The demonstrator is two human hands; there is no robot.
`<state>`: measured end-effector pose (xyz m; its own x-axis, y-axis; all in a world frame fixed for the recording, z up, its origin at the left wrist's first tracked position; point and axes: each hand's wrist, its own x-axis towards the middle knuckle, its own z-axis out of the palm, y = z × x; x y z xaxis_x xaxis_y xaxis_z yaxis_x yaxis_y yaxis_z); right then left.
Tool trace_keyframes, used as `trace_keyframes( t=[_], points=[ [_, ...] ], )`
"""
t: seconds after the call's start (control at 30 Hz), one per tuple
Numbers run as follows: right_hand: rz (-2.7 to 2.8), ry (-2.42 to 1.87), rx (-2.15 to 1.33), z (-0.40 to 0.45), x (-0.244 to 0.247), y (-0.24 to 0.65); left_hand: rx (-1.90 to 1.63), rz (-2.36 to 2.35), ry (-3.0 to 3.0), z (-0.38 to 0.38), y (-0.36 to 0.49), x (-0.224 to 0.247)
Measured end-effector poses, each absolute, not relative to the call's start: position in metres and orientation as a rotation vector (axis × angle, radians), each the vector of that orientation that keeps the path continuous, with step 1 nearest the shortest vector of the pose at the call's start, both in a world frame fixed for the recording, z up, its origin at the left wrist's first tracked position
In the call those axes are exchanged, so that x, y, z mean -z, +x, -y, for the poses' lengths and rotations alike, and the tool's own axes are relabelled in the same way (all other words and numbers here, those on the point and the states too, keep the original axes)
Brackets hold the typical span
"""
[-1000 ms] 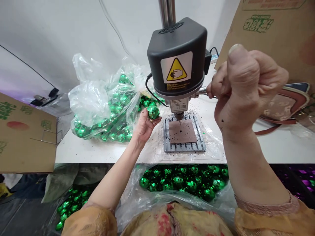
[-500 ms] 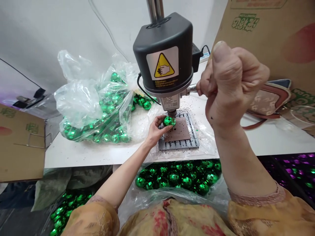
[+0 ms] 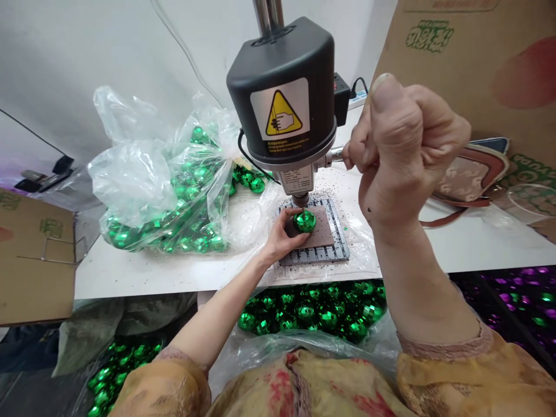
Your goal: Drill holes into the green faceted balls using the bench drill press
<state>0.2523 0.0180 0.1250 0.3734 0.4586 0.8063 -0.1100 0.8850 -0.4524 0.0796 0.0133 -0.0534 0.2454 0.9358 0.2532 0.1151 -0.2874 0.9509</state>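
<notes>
Between the thumb and fingers of my left hand (image 3: 282, 234) is a shiny green faceted ball (image 3: 304, 220), like a small disco-ball ornament. It sits over a brown board (image 3: 324, 231) on the slotted metal base (image 3: 341, 246), directly below the chuck (image 3: 300, 200) of a black bench drill press (image 3: 282, 87). Whether the drill bit touches the ball I cannot tell. My right hand (image 3: 403, 145) is closed in a fist around the drill press's feed lever (image 3: 335, 156), whose outer end is hidden by the fingers. Dark shavings lie scattered about the base.
A clear plastic bag (image 3: 130, 179) of green balls lies on the white table (image 3: 143, 275) at left. More green balls (image 3: 313, 313) fill a plastic-lined container below the front edge. Cardboard stands at both sides; a bag (image 3: 471, 174) lies at right.
My left hand has shifted the green ball slightly right, under the chuck and over the board's middle. My right hand stays on the lever. The view has moved a little.
</notes>
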Motion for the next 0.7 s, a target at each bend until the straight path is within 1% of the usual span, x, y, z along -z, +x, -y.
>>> trace_keyframes(
  t=[0.3, 0.47, 0.7],
  points=[
    [1.105, -0.329, -0.351, -0.018, -0.123, 0.251, -1.182, -1.055, 1.512, -0.009, 0.088, 0.056],
    [1.088, -0.451, -0.343, -0.014, -0.11, 0.25, -1.175, -1.021, 1.469, -0.008, 0.088, 0.058],
    [1.09, -0.33, -0.294, -0.015, -0.098, 0.25, -1.167, -1.01, 1.475, -0.008, 0.088, 0.058]
  ],
)
